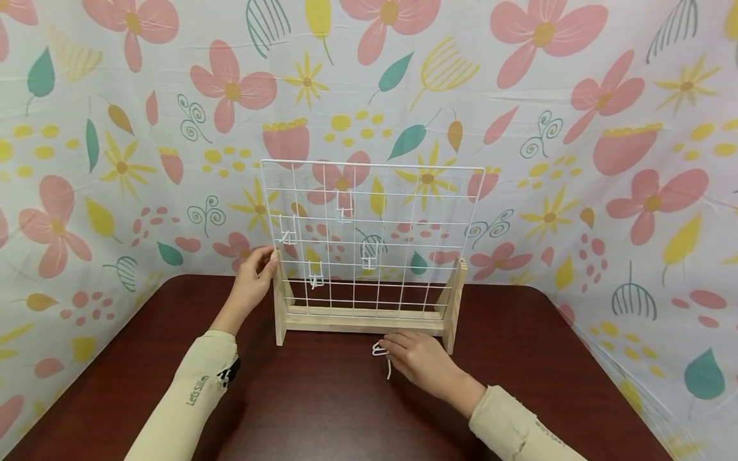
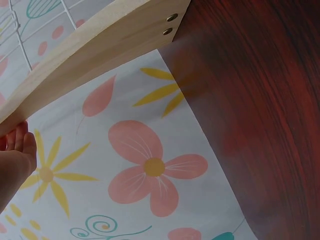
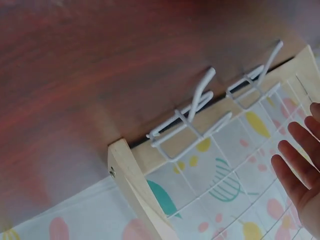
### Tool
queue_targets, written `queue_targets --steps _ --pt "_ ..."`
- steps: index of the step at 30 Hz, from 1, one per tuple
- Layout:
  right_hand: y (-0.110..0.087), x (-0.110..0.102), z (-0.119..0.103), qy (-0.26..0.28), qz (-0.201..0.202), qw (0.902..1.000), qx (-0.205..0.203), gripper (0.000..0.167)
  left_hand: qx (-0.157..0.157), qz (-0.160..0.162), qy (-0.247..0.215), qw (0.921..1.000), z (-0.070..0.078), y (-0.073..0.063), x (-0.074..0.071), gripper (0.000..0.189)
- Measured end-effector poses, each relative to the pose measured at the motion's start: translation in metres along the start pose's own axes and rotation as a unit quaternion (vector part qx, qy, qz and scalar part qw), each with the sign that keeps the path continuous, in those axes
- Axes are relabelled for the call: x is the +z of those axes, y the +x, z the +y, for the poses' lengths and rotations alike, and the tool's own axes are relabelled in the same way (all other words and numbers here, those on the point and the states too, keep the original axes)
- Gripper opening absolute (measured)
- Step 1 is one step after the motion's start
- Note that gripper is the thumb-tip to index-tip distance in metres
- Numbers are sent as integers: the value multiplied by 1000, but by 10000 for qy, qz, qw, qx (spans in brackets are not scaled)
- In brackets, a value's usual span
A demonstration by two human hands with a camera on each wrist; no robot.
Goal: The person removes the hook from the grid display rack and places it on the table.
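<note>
A white wire grid (image 1: 398, 243) stands upright in a wooden stand (image 1: 369, 325). My left hand (image 1: 254, 272) holds the left wooden upright (image 2: 90, 55) near its top, with part of the fingers hidden from the head view. Low in front of the base, my right hand (image 1: 423, 363) hovers at a loose white wire hook (image 1: 380, 350). From the right wrist, two white hooks (image 3: 185, 117) show in front of the base, their prongs sticking up. The right hand's fingers (image 3: 287, 175) look straight and apart from them.
Several white hooks (image 1: 344, 210) hang on the grid, mostly at its left and middle. The dark red-brown table (image 1: 311, 410) reaches back to a flower-printed cloth (image 1: 576, 147), which surrounds it at the back and sides.
</note>
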State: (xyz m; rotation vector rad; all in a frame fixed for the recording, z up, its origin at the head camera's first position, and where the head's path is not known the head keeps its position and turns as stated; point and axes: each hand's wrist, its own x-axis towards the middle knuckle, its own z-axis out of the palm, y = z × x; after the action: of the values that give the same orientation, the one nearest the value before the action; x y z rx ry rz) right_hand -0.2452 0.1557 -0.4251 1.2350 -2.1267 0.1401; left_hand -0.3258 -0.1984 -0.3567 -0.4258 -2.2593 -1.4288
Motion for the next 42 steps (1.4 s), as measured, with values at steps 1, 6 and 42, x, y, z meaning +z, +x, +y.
queue_targets --steps 1,6,42 --pt "1 -1 1 27 63 10000 46 33 -5 1 -19 10000 0 0 0 36" --pt "9 -5 4 21 400 9991 147 37 -40 -5 -11 10000 0 1 0 36" --pt "79 -17 12 273 1992 9685 1471 41 -51 28 42 10000 6 -2 0 35"
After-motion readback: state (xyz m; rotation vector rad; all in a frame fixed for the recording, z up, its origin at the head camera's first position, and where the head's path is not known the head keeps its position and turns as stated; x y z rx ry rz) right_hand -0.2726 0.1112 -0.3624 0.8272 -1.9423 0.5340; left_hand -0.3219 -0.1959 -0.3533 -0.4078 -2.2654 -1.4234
